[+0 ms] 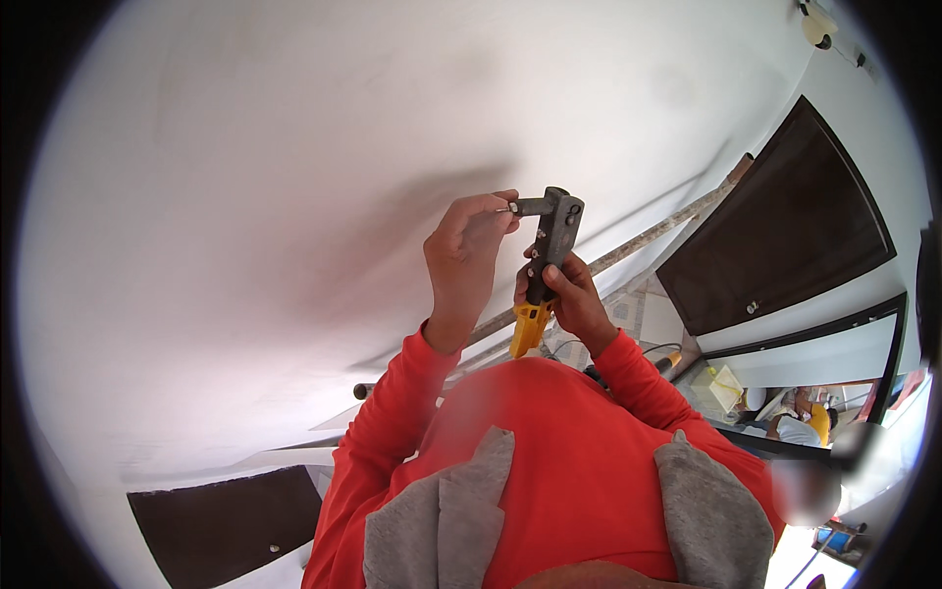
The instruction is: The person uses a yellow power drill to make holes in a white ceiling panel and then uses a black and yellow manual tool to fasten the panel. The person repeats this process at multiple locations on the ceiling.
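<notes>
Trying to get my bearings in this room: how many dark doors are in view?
2. One dark door is at upper right, beyond the hand tool; another dark door is at lower left, cut off by the picture's edge. Others may be out of view.

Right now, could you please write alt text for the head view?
A left hand pinches the nose of a black riveter with yellow handles, gripped by the right hand, against a white wall. Red sleeves fill the foreground; a dark door stands right.
</notes>
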{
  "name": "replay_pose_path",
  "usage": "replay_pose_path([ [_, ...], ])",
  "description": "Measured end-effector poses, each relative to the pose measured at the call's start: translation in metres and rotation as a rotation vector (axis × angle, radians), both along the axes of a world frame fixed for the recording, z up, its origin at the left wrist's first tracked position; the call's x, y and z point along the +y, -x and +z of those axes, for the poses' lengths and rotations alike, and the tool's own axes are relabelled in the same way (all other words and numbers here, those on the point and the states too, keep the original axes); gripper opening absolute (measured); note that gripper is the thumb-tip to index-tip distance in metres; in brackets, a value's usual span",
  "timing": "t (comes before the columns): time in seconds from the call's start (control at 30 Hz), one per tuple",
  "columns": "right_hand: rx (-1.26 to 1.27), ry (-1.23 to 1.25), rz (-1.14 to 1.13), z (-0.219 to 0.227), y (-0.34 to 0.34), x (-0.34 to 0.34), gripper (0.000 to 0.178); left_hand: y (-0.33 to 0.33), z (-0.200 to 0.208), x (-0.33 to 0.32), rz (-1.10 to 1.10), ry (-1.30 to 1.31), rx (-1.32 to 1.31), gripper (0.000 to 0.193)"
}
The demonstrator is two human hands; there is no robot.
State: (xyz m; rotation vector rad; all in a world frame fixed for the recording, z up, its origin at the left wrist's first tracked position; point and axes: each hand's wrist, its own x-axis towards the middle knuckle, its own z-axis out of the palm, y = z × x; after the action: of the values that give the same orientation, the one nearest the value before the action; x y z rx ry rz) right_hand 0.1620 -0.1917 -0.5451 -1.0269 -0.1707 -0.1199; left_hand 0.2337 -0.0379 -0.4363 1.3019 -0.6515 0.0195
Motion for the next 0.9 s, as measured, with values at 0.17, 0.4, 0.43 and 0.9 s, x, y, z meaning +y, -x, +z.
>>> replay_pose_path([
  [0.17, 0.055, -0.106, -0.237, 0.022, -0.005, 0.020, 0.035, 0.004, 0.017, -0.014, 0.087, -0.403, -0.449, 0.064],
  [0.4, -0.210, 0.005, -0.509, 0.065, -0.042, 0.002, 0.042, 0.009, 0.034, -0.017, 0.109, -0.735, -0.674, 0.063],
  [0.43, -0.222, -0.014, -0.506, 0.070, -0.045, 0.001, 0.043, 0.009, 0.038, -0.014, 0.113, -0.768, -0.614, 0.057],
  [0.9, -0.389, -0.117, -0.242, 0.122, -0.059, -0.027, 0.054, -0.007, 0.122, -0.001, 0.191, -0.720, -0.894, 0.031],
])
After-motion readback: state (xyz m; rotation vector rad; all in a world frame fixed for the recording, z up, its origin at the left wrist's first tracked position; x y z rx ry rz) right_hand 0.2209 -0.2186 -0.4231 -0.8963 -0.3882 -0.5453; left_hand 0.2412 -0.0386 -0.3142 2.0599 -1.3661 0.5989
